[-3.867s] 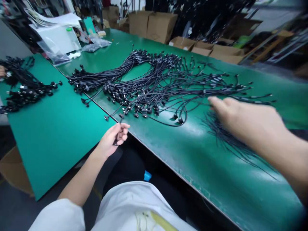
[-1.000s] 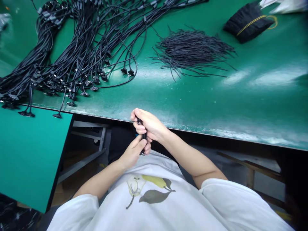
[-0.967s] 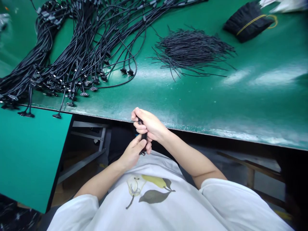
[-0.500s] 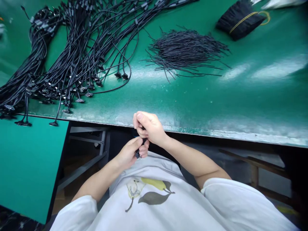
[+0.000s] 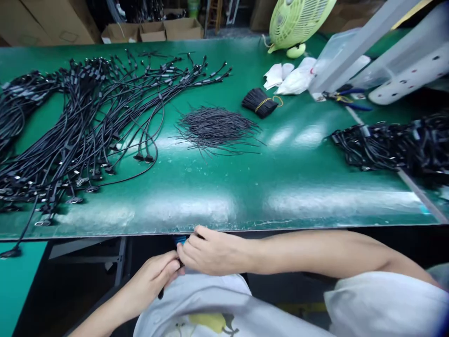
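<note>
My left hand (image 5: 159,276) is closed around a small black piece, most of it hidden; a dark end (image 5: 161,294) pokes out below the fingers. Against its fingertips, just off the table's front edge, my right hand (image 5: 205,250) is curled, and what it grips is hidden by the fingers. On the green table (image 5: 224,187), a loose pile of thin black strips (image 5: 217,126) lies ahead of my hands. Many black cables (image 5: 77,117) with connectors spread over the left side.
A bundle of black strips (image 5: 260,102) with a yellow tie lies behind the loose pile. Farther right are white bags (image 5: 296,77), a green fan (image 5: 300,21), pliers (image 5: 347,99), a grey post (image 5: 358,42) and more black cables (image 5: 382,145). Cardboard boxes (image 5: 182,29) stand beyond the table.
The view has tilted up and shifted right, bringing in the fan, post and right-hand cables. My right hand has turned from upright to lying sideways, and both hands remain together.
</note>
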The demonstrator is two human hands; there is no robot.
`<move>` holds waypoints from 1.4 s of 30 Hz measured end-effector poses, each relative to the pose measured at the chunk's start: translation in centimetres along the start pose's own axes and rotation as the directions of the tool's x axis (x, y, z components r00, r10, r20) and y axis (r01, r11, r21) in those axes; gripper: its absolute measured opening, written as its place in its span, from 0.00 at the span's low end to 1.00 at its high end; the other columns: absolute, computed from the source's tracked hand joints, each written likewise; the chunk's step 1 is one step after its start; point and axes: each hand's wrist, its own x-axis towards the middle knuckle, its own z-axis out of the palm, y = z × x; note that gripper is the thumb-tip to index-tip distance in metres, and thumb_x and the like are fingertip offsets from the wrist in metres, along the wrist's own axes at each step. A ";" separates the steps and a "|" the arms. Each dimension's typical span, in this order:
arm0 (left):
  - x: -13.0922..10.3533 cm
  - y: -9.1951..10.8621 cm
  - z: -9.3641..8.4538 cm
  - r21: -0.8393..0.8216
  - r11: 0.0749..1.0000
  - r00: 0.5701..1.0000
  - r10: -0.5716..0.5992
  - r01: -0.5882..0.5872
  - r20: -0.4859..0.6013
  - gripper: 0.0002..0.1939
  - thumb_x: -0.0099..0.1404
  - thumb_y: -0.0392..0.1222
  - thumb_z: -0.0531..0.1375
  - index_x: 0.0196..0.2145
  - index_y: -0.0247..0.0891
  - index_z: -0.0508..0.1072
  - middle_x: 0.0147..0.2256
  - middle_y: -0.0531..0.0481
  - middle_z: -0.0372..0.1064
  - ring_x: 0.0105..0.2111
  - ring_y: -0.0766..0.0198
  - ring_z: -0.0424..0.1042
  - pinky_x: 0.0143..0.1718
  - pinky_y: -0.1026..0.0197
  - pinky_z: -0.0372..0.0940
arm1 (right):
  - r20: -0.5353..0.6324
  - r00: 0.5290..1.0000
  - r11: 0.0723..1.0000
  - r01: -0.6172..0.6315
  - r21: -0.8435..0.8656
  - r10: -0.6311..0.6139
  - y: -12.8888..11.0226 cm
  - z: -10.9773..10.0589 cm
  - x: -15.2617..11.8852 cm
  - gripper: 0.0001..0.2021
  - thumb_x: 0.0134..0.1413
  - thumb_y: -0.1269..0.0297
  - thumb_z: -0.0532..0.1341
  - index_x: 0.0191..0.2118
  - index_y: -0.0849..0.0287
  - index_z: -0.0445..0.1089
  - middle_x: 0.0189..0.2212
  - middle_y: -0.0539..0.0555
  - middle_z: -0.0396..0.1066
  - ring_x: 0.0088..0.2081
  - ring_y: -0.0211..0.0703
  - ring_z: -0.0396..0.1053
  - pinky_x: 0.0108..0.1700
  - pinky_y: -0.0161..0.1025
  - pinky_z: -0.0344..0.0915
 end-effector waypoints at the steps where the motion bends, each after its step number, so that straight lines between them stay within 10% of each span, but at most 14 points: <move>1: 0.1 0.1 -0.1 0.019 1.000 1.000 0.000 0.000 -0.006 0.20 0.71 0.54 0.46 0.29 0.38 0.63 0.23 0.56 0.56 0.23 0.67 0.54 0.25 0.65 0.54 | -0.012 1.000 1.000 0.009 -0.011 -0.009 0.2 0.0 0.1 0.11 0.65 0.71 0.49 0.39 0.66 0.68 0.28 0.51 0.65 0.27 0.38 0.61 0.34 0.41 0.57; 11: 3.4 1.2 -0.5 0.530 0.834 0.932 0.300 -0.152 -0.205 0.12 0.70 0.42 0.46 0.35 0.41 0.68 0.30 0.50 0.68 0.27 0.64 0.69 0.30 0.64 0.63 | 0.054 0.994 0.995 -0.094 -0.044 0.097 3.1 0.5 -0.1 0.10 0.60 0.74 0.49 0.29 0.61 0.62 0.21 0.49 0.61 0.20 0.38 0.57 0.25 0.39 0.46; 19: 4.9 1.1 -0.1 0.079 0.995 0.957 0.079 -0.059 -0.278 0.20 0.68 0.56 0.51 0.29 0.38 0.70 0.20 0.54 0.59 0.20 0.67 0.57 0.23 0.65 0.54 | 0.051 0.973 0.923 -0.229 0.310 0.224 7.3 -1.0 -1.9 0.15 0.66 0.57 0.51 0.40 0.62 0.69 0.32 0.53 0.71 0.32 0.39 0.66 0.33 0.39 0.60; 21: 4.9 0.9 -0.5 -0.205 0.978 0.936 -0.046 -0.028 -0.348 0.21 0.66 0.59 0.53 0.30 0.37 0.70 0.19 0.56 0.55 0.19 0.69 0.55 0.22 0.65 0.52 | 0.000 0.884 0.834 -0.442 0.330 0.468 11.3 -1.6 -4.7 0.17 0.67 0.55 0.49 0.46 0.59 0.70 0.41 0.55 0.72 0.41 0.41 0.68 0.41 0.39 0.63; 25: 5.5 1.0 -1.3 -0.553 0.814 0.878 -0.123 -0.178 -0.463 0.19 0.61 0.58 0.61 0.29 0.38 0.66 0.23 0.55 0.59 0.23 0.69 0.59 0.26 0.65 0.57 | -0.130 0.385 0.400 -0.908 0.122 0.914 19.3 -0.4 -13.0 0.15 0.65 0.66 0.49 0.41 0.58 0.74 0.45 0.58 0.71 0.44 0.46 0.68 0.47 0.46 0.65; 27: 5.9 1.3 -1.3 -0.596 0.777 0.882 -0.118 -0.204 -0.456 0.19 0.60 0.57 0.63 0.29 0.38 0.65 0.25 0.55 0.60 0.23 0.69 0.60 0.26 0.65 0.58 | -0.159 0.254 0.263 -0.964 0.036 0.954 21.6 1.1 -16.0 0.12 0.62 0.68 0.53 0.38 0.61 0.75 0.48 0.60 0.69 0.46 0.49 0.68 0.49 0.47 0.65; 42: 5.6 1.3 -1.1 -0.586 0.780 0.902 -0.066 -0.220 -0.427 0.17 0.61 0.53 0.63 0.31 0.36 0.67 0.22 0.57 0.55 0.20 0.73 0.53 0.21 0.67 0.52 | -0.096 0.426 0.414 -0.901 -0.129 0.899 23.6 3.6 -14.2 0.12 0.62 0.69 0.52 0.39 0.62 0.73 0.45 0.60 0.70 0.42 0.47 0.66 0.45 0.43 0.59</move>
